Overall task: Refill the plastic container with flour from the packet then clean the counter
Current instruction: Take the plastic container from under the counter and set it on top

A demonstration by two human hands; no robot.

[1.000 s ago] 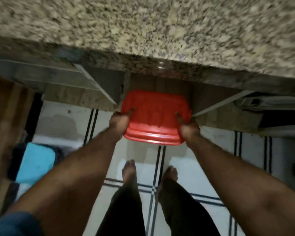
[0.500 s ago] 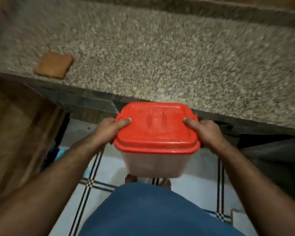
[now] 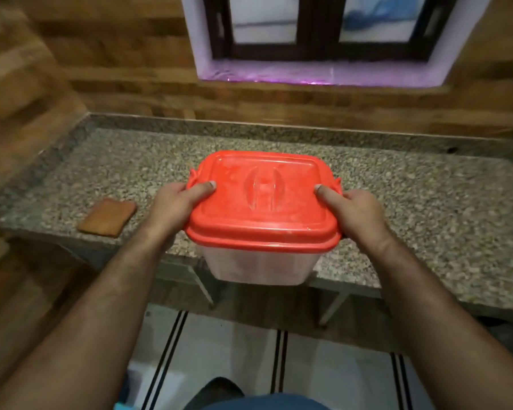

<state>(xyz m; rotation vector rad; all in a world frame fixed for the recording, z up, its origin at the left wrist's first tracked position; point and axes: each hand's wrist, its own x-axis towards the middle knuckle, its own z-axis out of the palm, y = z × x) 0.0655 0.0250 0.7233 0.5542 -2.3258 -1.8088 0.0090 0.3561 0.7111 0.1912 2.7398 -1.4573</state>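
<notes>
I hold a clear plastic container (image 3: 256, 266) with a red lid (image 3: 264, 199) in the air, over the front edge of the speckled granite counter (image 3: 412, 202). My left hand (image 3: 179, 202) grips its left side with the thumb on the lid. On the opposite side my right hand (image 3: 354, 207) does the same. The lid is on and dusted with white. No flour packet is in view.
A brown cloth pad (image 3: 107, 216) lies on the counter at the left near the front edge. Wood-look walls rise behind and to the left, with a window (image 3: 314, 39) above. Tiled floor (image 3: 234, 356) shows below the counter.
The container has come out from under the counter and risen to counter height. My view has tilted up from the floor to the counter and window.
</notes>
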